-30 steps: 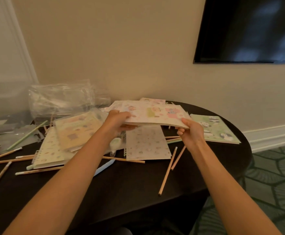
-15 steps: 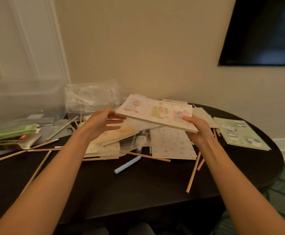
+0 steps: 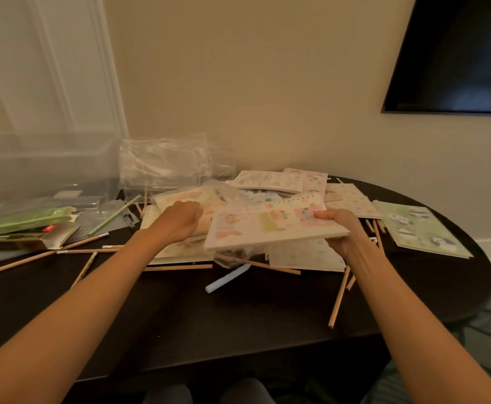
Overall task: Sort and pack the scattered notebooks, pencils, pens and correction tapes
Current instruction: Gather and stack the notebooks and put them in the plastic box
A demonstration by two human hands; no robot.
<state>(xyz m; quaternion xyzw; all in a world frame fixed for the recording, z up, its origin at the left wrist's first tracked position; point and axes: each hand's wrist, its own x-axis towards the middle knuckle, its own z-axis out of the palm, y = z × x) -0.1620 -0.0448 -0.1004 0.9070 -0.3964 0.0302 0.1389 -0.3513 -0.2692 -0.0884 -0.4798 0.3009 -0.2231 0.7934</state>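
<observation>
Holding the stack (image 3: 267,225), is that the right hand (image 3: 343,231)?

— Yes. It grips it by the right edge, thumb on the pink cover, fingers underneath. The stack sits above the clutter in the middle of the table (image 3: 238,322).

And the left hand (image 3: 180,220)?

— Palm down over a wrapped notebook (image 3: 177,196) just left of the stack, fingers curled downward. Whether it grips the wrap or only rests on it, I cannot tell.

What lies round them?

— More notebooks (image 3: 270,180) lie flat behind and under the stack. A panda notebook (image 3: 422,228) lies apart at the right. Pencils (image 3: 339,298) are scattered: one by the right forearm, its tip toward the front edge, and several at the left. A pale blue pen (image 3: 228,278) lies on the table just in front of the stack.

Farther out?

— A green box (image 3: 22,221) lies flat at the far left. Clear bags (image 3: 165,161) stand at the back against the wall (image 3: 267,83), with a clear bin (image 3: 43,164) beside them. A dark screen (image 3: 457,53) hangs on the wall at upper right.
</observation>
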